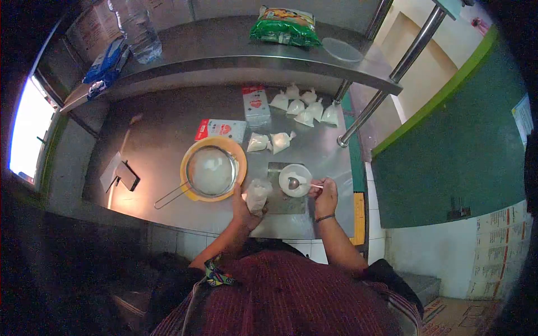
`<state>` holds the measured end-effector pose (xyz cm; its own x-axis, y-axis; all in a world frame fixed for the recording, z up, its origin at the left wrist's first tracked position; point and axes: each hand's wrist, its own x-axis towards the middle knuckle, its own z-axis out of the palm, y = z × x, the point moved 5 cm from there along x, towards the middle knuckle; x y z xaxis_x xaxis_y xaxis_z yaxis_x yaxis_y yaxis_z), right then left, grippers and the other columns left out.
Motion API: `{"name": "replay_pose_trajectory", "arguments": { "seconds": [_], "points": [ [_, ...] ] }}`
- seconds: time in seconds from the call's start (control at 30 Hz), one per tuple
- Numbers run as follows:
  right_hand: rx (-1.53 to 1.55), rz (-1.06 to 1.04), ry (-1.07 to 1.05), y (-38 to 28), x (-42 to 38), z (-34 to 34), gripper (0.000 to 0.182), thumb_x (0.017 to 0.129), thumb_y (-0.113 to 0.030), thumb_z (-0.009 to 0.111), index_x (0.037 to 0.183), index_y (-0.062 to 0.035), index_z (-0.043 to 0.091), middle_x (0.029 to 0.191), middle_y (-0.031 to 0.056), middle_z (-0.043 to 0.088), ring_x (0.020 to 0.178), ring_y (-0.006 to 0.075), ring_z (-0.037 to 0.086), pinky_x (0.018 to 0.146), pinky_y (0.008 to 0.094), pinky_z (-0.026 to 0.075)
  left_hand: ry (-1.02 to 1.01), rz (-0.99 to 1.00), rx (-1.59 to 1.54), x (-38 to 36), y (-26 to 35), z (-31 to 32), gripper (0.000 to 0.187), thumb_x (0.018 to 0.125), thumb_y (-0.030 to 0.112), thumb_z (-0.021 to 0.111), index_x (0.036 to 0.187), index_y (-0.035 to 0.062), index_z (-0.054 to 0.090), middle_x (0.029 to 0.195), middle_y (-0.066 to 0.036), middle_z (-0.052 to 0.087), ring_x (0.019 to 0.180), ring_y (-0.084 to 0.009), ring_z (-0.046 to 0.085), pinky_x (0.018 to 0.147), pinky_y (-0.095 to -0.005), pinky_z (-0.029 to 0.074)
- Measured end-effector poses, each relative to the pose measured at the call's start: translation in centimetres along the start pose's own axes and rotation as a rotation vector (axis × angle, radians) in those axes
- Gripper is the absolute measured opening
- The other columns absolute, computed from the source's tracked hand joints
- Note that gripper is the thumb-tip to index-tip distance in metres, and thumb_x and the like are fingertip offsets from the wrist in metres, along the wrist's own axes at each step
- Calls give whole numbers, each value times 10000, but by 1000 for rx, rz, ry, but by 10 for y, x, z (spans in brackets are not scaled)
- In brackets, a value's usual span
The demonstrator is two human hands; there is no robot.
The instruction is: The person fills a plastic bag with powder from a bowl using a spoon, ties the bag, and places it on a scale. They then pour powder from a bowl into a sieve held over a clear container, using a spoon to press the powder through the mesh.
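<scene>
My left hand (246,214) is wrapped round a clear plastic bag (257,196) with white contents, held upright over the table's front part. In my right hand (325,196) is the handle of a metal spoon (293,183), whose bowl is over a white bowl (303,172). That bowl stands on a flat metallic scale-like plate (287,206). Left of my left hand, a wire sieve (210,171) with some white powder in it rests on an orange-yellow basin (241,151). What lies under the sieve is mostly hidden.
Two tied bags of white powder (281,141) lie behind the bowl, with several more bags (305,116) at the back right. Red-and-white packs (227,131) sit behind the basin. A phone-like device (128,176) stands left. An overhead shelf (224,56) holds a green packet (284,27).
</scene>
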<state>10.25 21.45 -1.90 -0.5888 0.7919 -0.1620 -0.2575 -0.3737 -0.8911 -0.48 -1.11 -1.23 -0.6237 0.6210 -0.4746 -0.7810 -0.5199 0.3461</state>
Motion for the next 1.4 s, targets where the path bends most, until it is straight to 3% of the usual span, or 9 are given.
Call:
{"name": "replay_pose_trajectory", "arguments": {
  "seconds": [0.33, 0.43, 0.6, 0.9, 1.1, 1.17, 1.2, 1.27, 1.4],
  "points": [
    [-287, 26, 112, -14, -15, -18, 227, 1053, -278, 489, 1043, -66, 568, 846, 28, 591, 618, 105, 515, 550, 260, 421, 64, -13, 17, -17, 5, -29, 791, 901, 822, 312, 1195, 158, 623, 977, -59, 707, 759, -223, 654, 596, -332, 499],
    [-483, -182, 185, 2, -34, -46, 197, 1026, -253, 533, 989, -70, 597, 798, -6, 557, 610, 96, 476, 550, 262, 386, 32, -29, 25, -17, 5, -30, 803, 897, 831, 305, 1181, 151, 623, 968, -59, 705, 755, -219, 660, 578, -337, 502],
    [-470, 342, -541, 9, -103, 38, 231, 1014, -271, 572, 898, -76, 617, 707, -31, 527, 592, 77, 444, 535, 239, 345, -59, -13, 98, -21, 14, -24, 786, 898, 828, 318, 1164, 151, 616, 965, -54, 700, 745, -207, 662, 573, -345, 511],
    [-248, 673, -431, 0, -140, 126, 193, 996, -246, 594, 977, -59, 638, 782, 22, 624, 602, 105, 527, 531, 249, 422, -513, -113, -148, -9, 22, -42, 664, 981, 710, 352, 1163, 102, 545, 1096, -110, 650, 995, -288, 658, 837, -441, 538],
    [-181, 630, -312, 18, -153, 140, 113, 972, -180, 592, 975, -73, 629, 854, 27, 649, 698, 126, 605, 561, 276, 485, -237, -111, -4, -11, 31, -69, 664, 1004, 676, 348, 1226, 67, 493, 1129, -128, 636, 1039, -290, 651, 925, -458, 528],
    [-172, 578, -307, 22, -156, 143, 104, 967, -174, 594, 970, -75, 625, 867, 29, 655, 719, 132, 614, 578, 284, 498, -370, 299, 820, 5, 25, -98, 692, 1010, 662, 353, 1288, 36, 453, 1169, -136, 630, 1043, -287, 657, 947, -438, 521],
    [-157, 529, -305, 25, -156, 143, 95, 963, -168, 596, 966, -76, 621, 880, 31, 661, 740, 137, 623, 595, 292, 511, -373, 295, 816, 0, 27, -96, 692, 1010, 662, 353, 1288, 36, 453, 1169, -136, 630, 1043, -287, 657, 947, -438, 521],
    [-202, 502, -312, 40, -151, 136, 86, 958, -158, 594, 963, -77, 622, 891, 32, 664, 747, 137, 621, 603, 290, 508, -198, -10, 391, -6, 22, -104, 850, 974, 751, 254, 1214, -10, 546, 1095, -135, 658, 1023, -261, 649, 962, -377, 495],
    [-213, 525, -313, 65, -141, 121, 61, 941, -125, 582, 951, -81, 624, 910, 31, 667, 757, 127, 613, 612, 272, 485, -50, -220, 577, -40, 49, -117, 743, 1020, 654, 345, 1247, -24, 548, 1098, -133, 657, 983, -224, 653, 902, -353, 519]
  ]
}}
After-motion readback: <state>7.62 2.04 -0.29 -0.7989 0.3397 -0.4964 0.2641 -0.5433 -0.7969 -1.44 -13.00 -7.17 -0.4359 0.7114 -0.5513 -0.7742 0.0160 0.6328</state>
